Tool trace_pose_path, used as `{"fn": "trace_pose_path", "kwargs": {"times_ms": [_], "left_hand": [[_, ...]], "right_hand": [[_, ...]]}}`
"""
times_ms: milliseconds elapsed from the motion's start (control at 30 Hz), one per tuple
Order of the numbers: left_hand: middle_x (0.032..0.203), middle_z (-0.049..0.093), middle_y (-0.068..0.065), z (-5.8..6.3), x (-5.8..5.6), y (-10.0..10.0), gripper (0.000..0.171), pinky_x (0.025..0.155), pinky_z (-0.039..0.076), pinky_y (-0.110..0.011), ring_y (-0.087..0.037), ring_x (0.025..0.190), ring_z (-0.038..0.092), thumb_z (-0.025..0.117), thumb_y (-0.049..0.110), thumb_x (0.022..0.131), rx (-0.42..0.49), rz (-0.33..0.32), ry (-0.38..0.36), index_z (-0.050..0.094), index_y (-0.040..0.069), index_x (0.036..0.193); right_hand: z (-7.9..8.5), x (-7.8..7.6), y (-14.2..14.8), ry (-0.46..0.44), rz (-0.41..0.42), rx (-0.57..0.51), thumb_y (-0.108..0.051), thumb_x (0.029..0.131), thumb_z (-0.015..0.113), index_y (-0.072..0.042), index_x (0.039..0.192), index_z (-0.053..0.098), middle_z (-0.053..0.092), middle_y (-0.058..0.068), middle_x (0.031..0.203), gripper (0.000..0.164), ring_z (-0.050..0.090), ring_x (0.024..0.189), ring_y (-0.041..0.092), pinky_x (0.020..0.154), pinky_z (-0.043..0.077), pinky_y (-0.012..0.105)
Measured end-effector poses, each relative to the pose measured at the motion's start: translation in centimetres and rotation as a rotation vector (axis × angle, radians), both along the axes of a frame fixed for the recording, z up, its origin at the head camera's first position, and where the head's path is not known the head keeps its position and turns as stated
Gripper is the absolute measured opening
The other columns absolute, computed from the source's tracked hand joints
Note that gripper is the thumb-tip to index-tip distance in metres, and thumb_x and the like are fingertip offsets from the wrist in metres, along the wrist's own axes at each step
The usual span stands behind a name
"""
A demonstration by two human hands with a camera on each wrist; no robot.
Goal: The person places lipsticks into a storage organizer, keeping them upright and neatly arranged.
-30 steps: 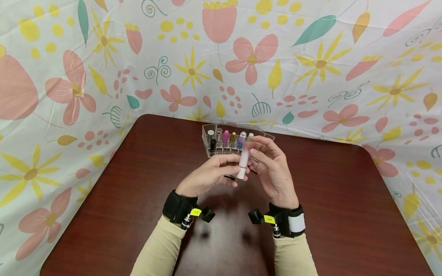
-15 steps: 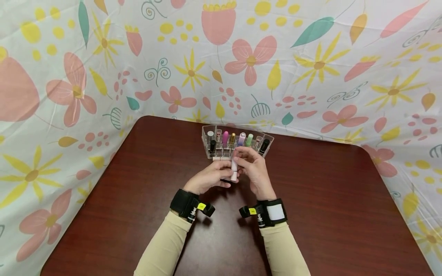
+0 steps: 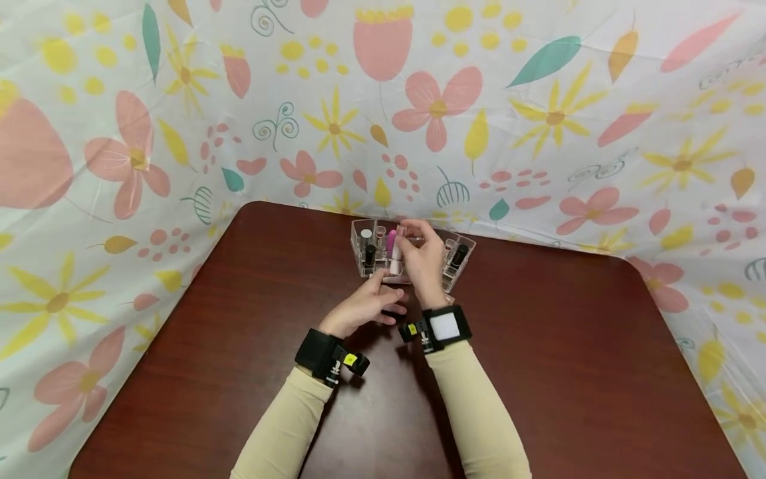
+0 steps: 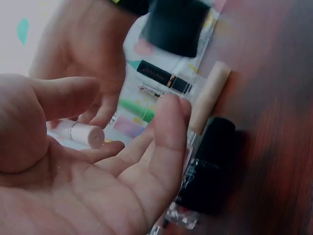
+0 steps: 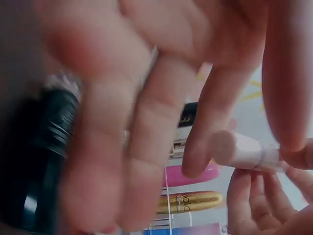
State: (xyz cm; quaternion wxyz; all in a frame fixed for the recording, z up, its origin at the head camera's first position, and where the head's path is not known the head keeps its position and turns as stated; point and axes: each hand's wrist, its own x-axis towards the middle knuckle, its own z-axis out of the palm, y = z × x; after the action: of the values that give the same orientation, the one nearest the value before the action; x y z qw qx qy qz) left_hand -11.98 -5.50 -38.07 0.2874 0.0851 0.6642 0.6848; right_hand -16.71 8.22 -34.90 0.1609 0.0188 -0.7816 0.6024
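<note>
My right hand (image 3: pixel 423 263) is over the clear organizer (image 3: pixel 360 256), its thumb and fingers pinching a pale pink lipstick tube (image 3: pixel 395 258) held upright in the head view. In the right wrist view, the white end of that lipstick tube (image 5: pixel 239 152) sticks out of the pinch. My left hand (image 3: pixel 364 307) hangs just in front of the organizer, palm up with spread, bent fingers and nothing in them. Below its fingers lie a black tube (image 4: pixel 208 166) and a beige-pink tube (image 4: pixel 210 95), seen in the left wrist view.
Several lip products stand in the organizer's slots, among them a magenta tube (image 5: pixel 193 175), a gold tube (image 5: pixel 190 201) and a black tube (image 3: pixel 459 255). The organizer sits near the back edge of the dark wooden table (image 3: pixel 269 279), before a flowered cloth (image 3: pixel 323 60).
Both hands were together on the lipstick tube. The left hand has let go, and the right hand has carried the tube away, up and back over the organizer.
</note>
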Motion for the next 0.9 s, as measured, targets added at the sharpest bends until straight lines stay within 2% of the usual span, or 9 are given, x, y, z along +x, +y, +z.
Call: {"fn": "trace_pose_path", "kwargs": {"times_ms": [100, 233, 400, 533, 700, 900], "left_hand": [[0.139, 0.06, -0.02, -0.2, 0.1, -0.2, 0.049, 0.075, 0.057, -0.029, -0.038, 0.119, 0.065, 0.049, 0.022, 0.108, -0.025, 0.017, -0.001, 0.034, 0.009, 0.152], [0.135, 0.061, -0.02, -0.2, 0.2, -0.6, 0.042, 0.076, 0.057, -0.029, -0.032, 0.115, 0.067, 0.05, 0.023, 0.108, -0.055, 0.006, 0.01, 0.043, 0.008, 0.147], [0.132, 0.062, -0.022, 0.2, 0.1, -1.0, 0.037, 0.078, 0.057, -0.032, -0.032, 0.115, 0.067, 0.05, 0.024, 0.108, -0.078, -0.021, 0.054, 0.05, 0.006, 0.141], [0.128, 0.062, -0.023, 0.0, -0.1, -1.0, 0.033, 0.073, 0.055, -0.03, -0.031, 0.112, 0.068, 0.049, 0.025, 0.108, -0.095, -0.023, 0.078, 0.053, 0.005, 0.135], [0.125, 0.061, -0.023, -0.3, -0.4, -1.2, 0.031, 0.072, 0.054, -0.029, -0.035, 0.112, 0.068, 0.049, 0.024, 0.108, -0.116, -0.019, 0.078, 0.054, 0.005, 0.131], [0.127, 0.061, -0.023, -0.4, -0.4, -1.6, 0.032, 0.075, 0.055, -0.031, -0.041, 0.118, 0.064, 0.048, 0.025, 0.109, -0.119, -0.021, 0.078, 0.053, 0.003, 0.132]], "right_hand": [[-0.2, -1.4, -0.6, 0.03, 0.005, 0.068, -0.009, 0.096, 0.066, -0.012, 0.12, 0.069, 0.069, 0.011, 0.107, 0.024, 0.067, 0.093, 0.027, 0.073, 0.05, 0.032], [-1.1, -2.2, -1.1, 0.064, 0.012, 0.129, -0.008, 0.097, 0.065, -0.013, 0.118, 0.068, 0.07, 0.009, 0.108, 0.022, 0.068, 0.096, 0.025, 0.077, 0.051, 0.034], [-2.1, -2.4, -1.5, 0.09, 0.02, 0.141, -0.006, 0.095, 0.067, -0.015, 0.113, 0.067, 0.071, 0.007, 0.106, 0.019, 0.069, 0.096, 0.024, 0.079, 0.05, 0.034], [-2.9, -2.5, -1.4, 0.097, 0.026, 0.165, -0.006, 0.095, 0.068, -0.014, 0.111, 0.067, 0.071, 0.007, 0.104, 0.018, 0.068, 0.093, 0.024, 0.076, 0.047, 0.033], [-3.8, -2.5, -1.5, 0.099, 0.043, 0.188, -0.005, 0.095, 0.068, -0.013, 0.107, 0.066, 0.067, 0.007, 0.102, 0.015, 0.064, 0.089, 0.023, 0.073, 0.043, 0.033], [-4.8, -2.5, -1.5, 0.094, 0.063, 0.181, -0.002, 0.093, 0.067, -0.013, 0.106, 0.066, 0.067, 0.006, 0.103, 0.017, 0.068, 0.091, 0.022, 0.072, 0.047, 0.03]]}}
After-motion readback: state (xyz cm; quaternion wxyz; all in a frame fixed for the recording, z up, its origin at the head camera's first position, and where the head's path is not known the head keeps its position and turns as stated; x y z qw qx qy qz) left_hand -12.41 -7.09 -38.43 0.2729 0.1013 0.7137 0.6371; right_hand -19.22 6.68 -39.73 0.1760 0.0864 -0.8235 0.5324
